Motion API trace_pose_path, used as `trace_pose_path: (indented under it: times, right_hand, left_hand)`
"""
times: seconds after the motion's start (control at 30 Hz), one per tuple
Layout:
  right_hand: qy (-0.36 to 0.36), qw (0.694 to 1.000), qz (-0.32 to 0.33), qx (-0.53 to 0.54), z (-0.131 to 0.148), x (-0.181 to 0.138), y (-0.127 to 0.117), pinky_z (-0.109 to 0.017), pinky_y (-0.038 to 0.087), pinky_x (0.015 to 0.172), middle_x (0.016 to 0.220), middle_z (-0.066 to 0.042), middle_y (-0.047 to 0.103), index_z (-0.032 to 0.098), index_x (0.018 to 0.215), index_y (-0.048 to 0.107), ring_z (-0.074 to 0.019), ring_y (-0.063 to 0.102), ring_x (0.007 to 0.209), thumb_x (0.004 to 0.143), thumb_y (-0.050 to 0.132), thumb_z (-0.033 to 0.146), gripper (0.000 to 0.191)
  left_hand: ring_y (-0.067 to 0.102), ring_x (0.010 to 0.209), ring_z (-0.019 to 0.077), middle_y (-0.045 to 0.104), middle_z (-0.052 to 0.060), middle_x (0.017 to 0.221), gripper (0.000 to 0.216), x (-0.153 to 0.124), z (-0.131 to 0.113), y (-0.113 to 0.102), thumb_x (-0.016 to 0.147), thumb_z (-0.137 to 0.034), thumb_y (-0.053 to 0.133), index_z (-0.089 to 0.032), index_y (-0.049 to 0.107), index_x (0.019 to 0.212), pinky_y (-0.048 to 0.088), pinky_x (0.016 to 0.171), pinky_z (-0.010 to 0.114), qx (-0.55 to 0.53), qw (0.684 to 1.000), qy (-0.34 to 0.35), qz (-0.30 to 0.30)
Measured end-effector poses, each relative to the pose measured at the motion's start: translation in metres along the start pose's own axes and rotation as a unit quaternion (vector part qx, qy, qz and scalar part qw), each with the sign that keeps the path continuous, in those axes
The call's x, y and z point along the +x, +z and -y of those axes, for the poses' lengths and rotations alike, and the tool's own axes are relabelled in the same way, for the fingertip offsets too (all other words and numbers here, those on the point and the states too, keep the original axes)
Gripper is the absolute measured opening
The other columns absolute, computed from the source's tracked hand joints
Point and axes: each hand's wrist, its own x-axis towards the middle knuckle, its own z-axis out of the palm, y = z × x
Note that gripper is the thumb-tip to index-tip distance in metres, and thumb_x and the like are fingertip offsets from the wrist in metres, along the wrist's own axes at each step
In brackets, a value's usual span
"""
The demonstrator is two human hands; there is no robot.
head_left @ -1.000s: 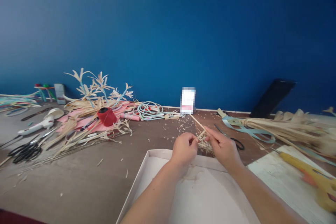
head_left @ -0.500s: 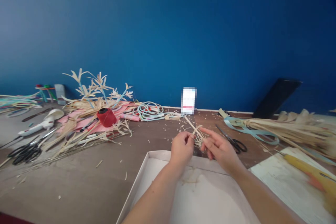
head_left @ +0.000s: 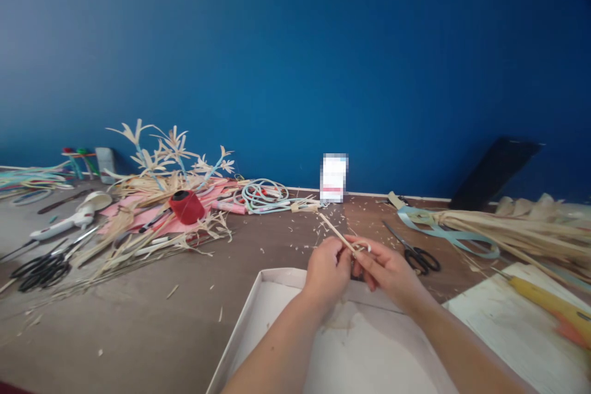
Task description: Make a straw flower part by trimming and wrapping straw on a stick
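Both hands meet above the far edge of a shallow white box (head_left: 249, 314). My left hand (head_left: 329, 268) is closed, its thumb and fingers pinching a pale, thin straw-like strip (head_left: 336, 231). That strip points up and to the left, away from me. My right hand (head_left: 388, 268) is closed on the strip's near end, where a narrow curl loops over its fingers. The fingertips partly hide the piece. To the right of my right hand lies a pair of black-handled scissors (head_left: 421, 258), and small pale scraps are scattered beyond both hands.
On the left are a red thread spool (head_left: 186, 206), straw flowers (head_left: 173, 141), a white glue gun (head_left: 78, 221) and more black scissors (head_left: 44, 271). Coiled light-blue cord (head_left: 263, 194) lies behind. A yellow-handled tool (head_left: 545, 295) and dried strips (head_left: 489, 225) are on the right.
My hands have drawn closer together and the fingers of my right hand have curled in on the strip. The loose end now bends into a tighter curl. The view has shifted slightly.
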Motion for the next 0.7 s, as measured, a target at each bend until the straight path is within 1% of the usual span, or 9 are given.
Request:
trace_pose_path:
  times: [0.13, 0.37, 0.53, 0.7]
  right_hand:
    - [-0.009, 1.0, -0.014, -0.014, -0.004, 0.001, 0.0, -0.022, 0.037, 0.043, 0.064, 0.001, 0.056, 0.017, 0.121, 0.053, -0.0067, 0.043, 0.042, 0.081, 0.051, 0.041, 0.046]
    - [0.002, 0.999, -0.026, -0.046, -0.01, 0.002, 0.0, -0.02, 0.037, 0.044, 0.065, 0.002, 0.055, 0.019, 0.122, 0.053, -0.0061, 0.041, 0.042, 0.084, 0.047, 0.041, 0.044]
    - [-0.014, 0.993, -0.055, -0.099, -0.018, 0.001, 0.001, -0.02, 0.038, 0.042, 0.065, 0.001, 0.057, 0.02, 0.122, 0.053, -0.0081, 0.044, 0.042, 0.085, 0.045, 0.041, 0.044]
    - [-0.018, 0.989, -0.062, -0.131, -0.028, 0.0, -0.002, -0.019, 0.041, 0.042, 0.065, 0.0, 0.059, 0.022, 0.121, 0.054, -0.0091, 0.047, 0.043, 0.085, 0.045, 0.039, 0.041]
  left_hand:
    - [0.051, 0.072, 0.012, 0.058, 0.001, 0.078, 0.018, 0.0, -0.001, 0.0, 0.083, -0.02, 0.042, -0.019, 0.06, 0.083, 0.038, 0.066, 0.022, 0.004, 1.0, 0.002, -0.003]
    - [0.051, 0.073, 0.012, 0.057, 0.001, 0.076, 0.018, 0.0, 0.0, 0.001, 0.083, -0.02, 0.042, -0.019, 0.06, 0.082, 0.037, 0.067, 0.022, -0.013, 1.0, 0.003, -0.011]
    - [0.049, 0.067, 0.0115, 0.054, 0.001, 0.071, 0.021, -0.001, -0.001, 0.001, 0.085, -0.021, 0.041, -0.018, 0.057, 0.072, 0.035, 0.062, 0.023, 0.013, 1.0, -0.005, -0.017]
    - [0.048, 0.066, 0.0116, 0.053, 0.002, 0.069, 0.025, -0.001, -0.003, 0.001, 0.086, -0.021, 0.038, -0.018, 0.053, 0.067, 0.034, 0.062, 0.023, 0.031, 1.0, -0.002, 0.004]
